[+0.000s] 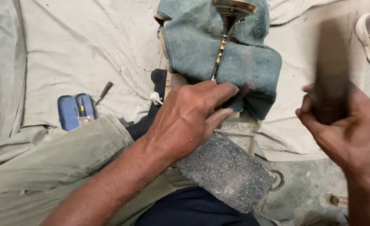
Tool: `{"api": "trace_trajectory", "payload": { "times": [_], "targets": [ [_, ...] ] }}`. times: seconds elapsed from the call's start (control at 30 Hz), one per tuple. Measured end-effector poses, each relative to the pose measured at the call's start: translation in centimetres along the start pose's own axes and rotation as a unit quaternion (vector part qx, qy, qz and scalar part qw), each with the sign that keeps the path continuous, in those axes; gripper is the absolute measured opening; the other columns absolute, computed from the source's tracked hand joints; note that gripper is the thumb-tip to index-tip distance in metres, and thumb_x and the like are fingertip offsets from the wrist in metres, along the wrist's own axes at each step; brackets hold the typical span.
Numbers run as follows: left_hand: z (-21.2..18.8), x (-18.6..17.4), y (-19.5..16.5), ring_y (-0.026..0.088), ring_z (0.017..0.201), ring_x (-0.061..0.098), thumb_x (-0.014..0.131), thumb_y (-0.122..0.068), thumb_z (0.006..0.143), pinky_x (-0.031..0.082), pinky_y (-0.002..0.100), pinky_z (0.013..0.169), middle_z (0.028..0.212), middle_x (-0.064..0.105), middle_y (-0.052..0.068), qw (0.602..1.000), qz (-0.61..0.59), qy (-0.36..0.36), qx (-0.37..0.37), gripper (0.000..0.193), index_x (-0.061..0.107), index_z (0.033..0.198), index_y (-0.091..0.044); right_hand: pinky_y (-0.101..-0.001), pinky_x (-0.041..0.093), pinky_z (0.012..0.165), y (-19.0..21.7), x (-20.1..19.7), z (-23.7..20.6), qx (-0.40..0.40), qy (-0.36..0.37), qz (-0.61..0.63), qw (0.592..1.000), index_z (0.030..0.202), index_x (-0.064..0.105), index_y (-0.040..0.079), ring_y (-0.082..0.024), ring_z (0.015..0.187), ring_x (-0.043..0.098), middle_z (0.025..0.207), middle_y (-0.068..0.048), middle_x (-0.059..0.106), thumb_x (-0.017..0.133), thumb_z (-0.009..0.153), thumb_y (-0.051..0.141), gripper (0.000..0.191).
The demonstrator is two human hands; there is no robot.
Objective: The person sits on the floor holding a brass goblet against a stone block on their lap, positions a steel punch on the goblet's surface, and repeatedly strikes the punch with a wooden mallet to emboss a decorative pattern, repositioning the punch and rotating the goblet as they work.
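Here the biggest thing, a folded blue-green cloth (235, 62) just above the left hand (189, 121), looks soft and yielding, padding a thin brass stem (219, 54) that seems stiff, light and easily bent, best held through the cloth beside the stem; the cloth rests on a rough stone block (225, 169) under that hand, surely heavy. The left hand pinches a short dark punch (239, 94) against the cloth, and the right hand (348, 129) is clenched on a blurred dark mallet (331, 71). Left of the left hand lies a small blue case (76, 111), its markings illegible.
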State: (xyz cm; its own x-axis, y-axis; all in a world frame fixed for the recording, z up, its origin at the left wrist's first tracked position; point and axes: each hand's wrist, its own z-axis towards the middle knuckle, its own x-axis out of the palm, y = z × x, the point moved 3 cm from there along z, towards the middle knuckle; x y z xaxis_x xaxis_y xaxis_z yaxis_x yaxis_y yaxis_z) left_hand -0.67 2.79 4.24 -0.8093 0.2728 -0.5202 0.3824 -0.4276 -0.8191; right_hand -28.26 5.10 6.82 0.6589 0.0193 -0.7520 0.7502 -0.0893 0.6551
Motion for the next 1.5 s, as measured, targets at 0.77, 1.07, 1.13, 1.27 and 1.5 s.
{"api": "trace_trajectory", "payload": {
  "times": [0.77, 1.07, 1.13, 1.27, 1.5],
  "targets": [
    [-5.5, -5.2, 1.5, 0.016, 0.081, 0.076, 0.082, -0.017, 0.092, 0.064, 0.030, 0.067, 0.098, 0.077, 0.005, 0.998, 0.037, -0.050, -0.021, 0.024, 0.074, 0.112, -0.010, -0.0331, 0.063, 0.084, -13.4, 10.3, -13.4, 0.133, -0.059, 0.190, 0.971, 0.124, 0.068, 0.000, -0.020, 0.099, 0.071, 0.115, -0.015, 0.073, 0.065, 0.100, 0.008, 0.025],
    [-7.1, -0.6, 0.9, 0.023, 0.093, 0.070, 0.072, 0.000, 0.091, 0.062, 0.032, 0.067, 0.117, 0.072, 0.012, 0.982, 0.140, 0.017, 0.124, 0.031, 0.070, 0.122, -0.001, -0.0452, 0.059, 0.103, -5.1, 9.3, -1.8, 0.031, 0.156, 0.224, 0.962, 0.130, 0.061, 0.006, -0.029, 0.122, 0.070, 0.130, -0.018, 0.071, 0.061, 0.098, 0.025, 0.038],
    [-7.5, -0.1, 0.5, 0.024, 0.094, 0.068, 0.071, -0.007, 0.089, 0.062, 0.034, 0.071, 0.119, 0.069, 0.013, 0.979, 0.152, 0.006, 0.137, 0.034, 0.069, 0.122, 0.000, -0.0500, 0.055, 0.108, -3.7, 10.4, 0.2, 0.041, 0.215, 0.257, 0.941, 0.129, 0.051, 0.007, -0.031, 0.127, 0.067, 0.137, -0.020, 0.067, 0.065, 0.095, 0.028, 0.043],
    [-8.1, 0.4, 0.1, 0.025, 0.101, 0.066, 0.067, -0.014, 0.089, 0.062, 0.035, 0.077, 0.121, 0.066, 0.013, 0.963, 0.210, -0.015, 0.168, 0.038, 0.068, 0.125, -0.001, -0.0537, 0.055, 0.106, -1.2, 12.4, 1.3, 0.114, 0.293, 0.308, 0.898, 0.130, 0.041, 0.011, -0.032, 0.130, 0.063, 0.140, -0.019, 0.064, 0.069, 0.088, 0.026, 0.053],
    [-7.8, 0.1, 0.3, 0.023, 0.095, 0.065, 0.069, -0.012, 0.090, 0.061, 0.036, 0.075, 0.120, 0.068, 0.010, 0.979, 0.144, -0.010, 0.143, 0.038, 0.068, 0.126, -0.002, -0.0486, 0.057, 0.096, 1.7, 13.1, 1.3, 0.073, 0.260, 0.307, 0.913, 0.138, 0.033, 0.013, -0.029, 0.117, 0.063, 0.124, -0.017, 0.064, 0.077, 0.085, 0.015, 0.069]
  ]
}}
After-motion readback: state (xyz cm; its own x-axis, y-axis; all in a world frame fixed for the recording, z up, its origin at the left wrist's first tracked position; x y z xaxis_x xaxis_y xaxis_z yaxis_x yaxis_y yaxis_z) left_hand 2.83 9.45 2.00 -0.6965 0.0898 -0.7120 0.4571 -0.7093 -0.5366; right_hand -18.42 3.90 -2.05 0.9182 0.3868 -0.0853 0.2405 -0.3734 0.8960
